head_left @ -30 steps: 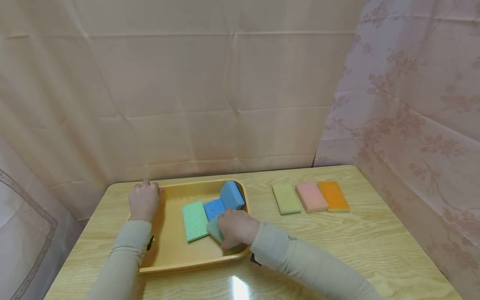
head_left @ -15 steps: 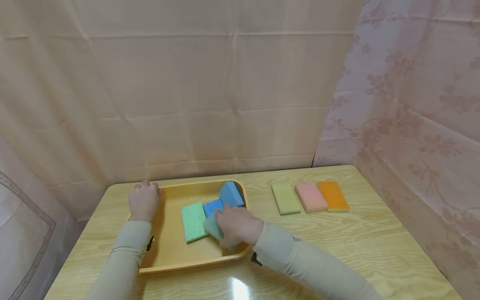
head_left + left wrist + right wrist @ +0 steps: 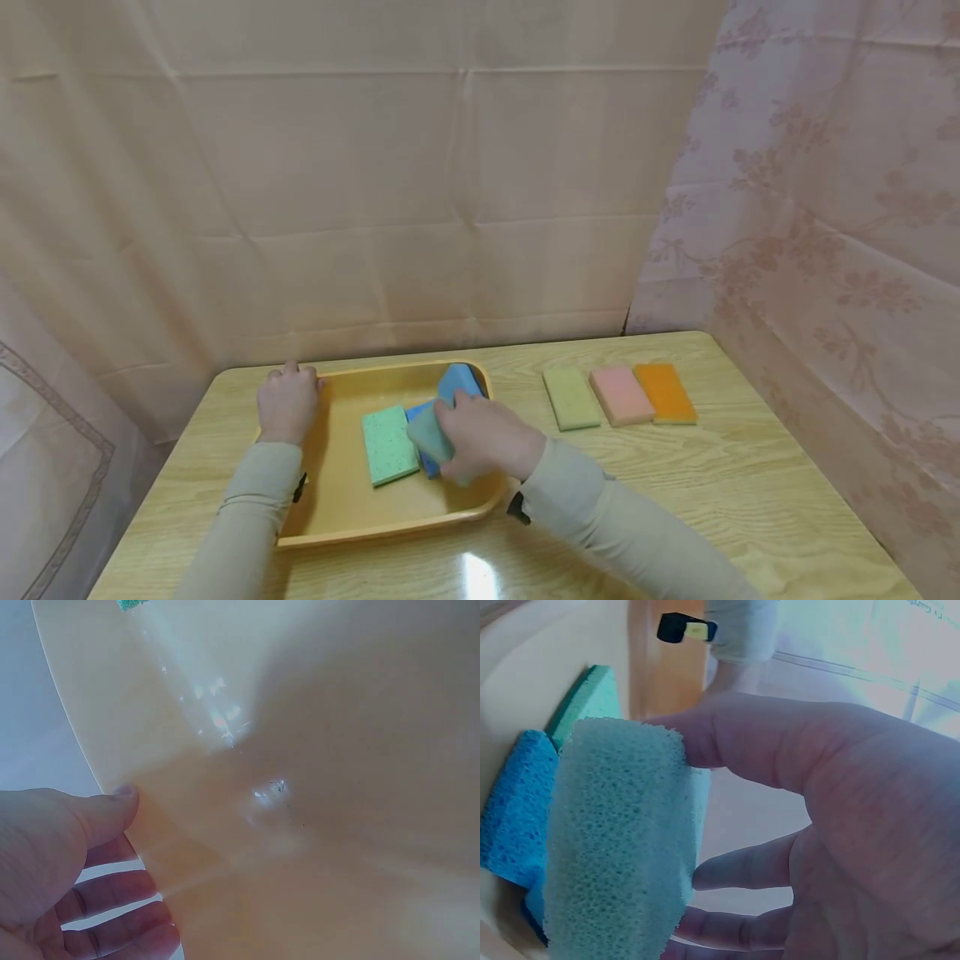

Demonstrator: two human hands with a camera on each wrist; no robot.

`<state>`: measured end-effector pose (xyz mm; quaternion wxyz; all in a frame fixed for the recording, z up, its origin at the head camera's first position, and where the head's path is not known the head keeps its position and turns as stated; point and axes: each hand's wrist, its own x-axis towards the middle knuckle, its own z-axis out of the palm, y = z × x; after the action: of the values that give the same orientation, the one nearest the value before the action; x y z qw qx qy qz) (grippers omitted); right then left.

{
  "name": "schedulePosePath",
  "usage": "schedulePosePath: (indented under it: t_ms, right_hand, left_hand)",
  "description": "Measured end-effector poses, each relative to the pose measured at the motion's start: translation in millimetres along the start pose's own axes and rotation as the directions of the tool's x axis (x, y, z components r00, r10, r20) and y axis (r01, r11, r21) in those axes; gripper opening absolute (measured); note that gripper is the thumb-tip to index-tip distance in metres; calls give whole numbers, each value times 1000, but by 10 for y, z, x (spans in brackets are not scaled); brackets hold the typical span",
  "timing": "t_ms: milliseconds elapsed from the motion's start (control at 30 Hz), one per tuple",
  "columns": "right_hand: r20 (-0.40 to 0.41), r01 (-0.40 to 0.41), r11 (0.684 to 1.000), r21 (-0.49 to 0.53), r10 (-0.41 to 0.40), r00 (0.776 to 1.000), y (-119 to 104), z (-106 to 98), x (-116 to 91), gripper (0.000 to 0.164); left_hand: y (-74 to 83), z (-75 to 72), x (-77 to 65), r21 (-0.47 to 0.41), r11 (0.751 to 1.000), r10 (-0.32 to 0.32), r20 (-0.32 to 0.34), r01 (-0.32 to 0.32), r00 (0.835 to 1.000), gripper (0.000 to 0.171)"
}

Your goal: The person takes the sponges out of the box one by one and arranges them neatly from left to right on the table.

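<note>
A creased beige cloth (image 3: 337,208) hangs behind everything, with a pink floral cloth (image 3: 825,208) meeting it on the right. In front stands a wood-grain table (image 3: 735,483) with rounded far corners. On its left part sits a shallow yellow-orange plastic tray (image 3: 337,500). Two pale sleeves reach in from the near side. The left hand (image 3: 288,404) grips the tray's left wall near its far corner: the thumb lies on the inner side and the fingers, slightly spread, are outside. The right hand (image 3: 487,435) is over the tray's right end, its thumb and fingers clamped on opposite sides of a pale teal sponge (image 3: 615,840), which is held tilted above the tray floor; its open pores show clearly from the right wrist. Inside the tray, a speckled mint-green sponge (image 3: 390,446) lies flat just left of the held one. On the table, well apart from the tray to its right, a yellow-green sponge (image 3: 572,398), a thicker pink sponge (image 3: 622,394) and an orange sponge (image 3: 666,393) form a row, the last two touching. A blue block sponge (image 3: 458,379) leans in the tray's far right corner, partly behind the right hand, and a bright blue sponge (image 3: 430,467) shows mostly hidden beneath the teal one.
</note>
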<state>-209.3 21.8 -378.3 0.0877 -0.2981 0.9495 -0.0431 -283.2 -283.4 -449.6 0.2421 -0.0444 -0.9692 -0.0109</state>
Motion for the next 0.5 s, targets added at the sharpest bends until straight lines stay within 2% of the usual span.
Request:
schedulePosePath:
  t_ms: [267,500]
  right_hand:
    - [-18,-23,1000,10,24,1000,73,-80,-15,79]
    - [-44,-46,997,63,48,998,150,-112,-30,85]
  left_hand:
    - [4,-21,-2,17,1000,1,22,-1,1000,28]
    - [10,-34,-6,17,1000,7,11,-7,1000,28]
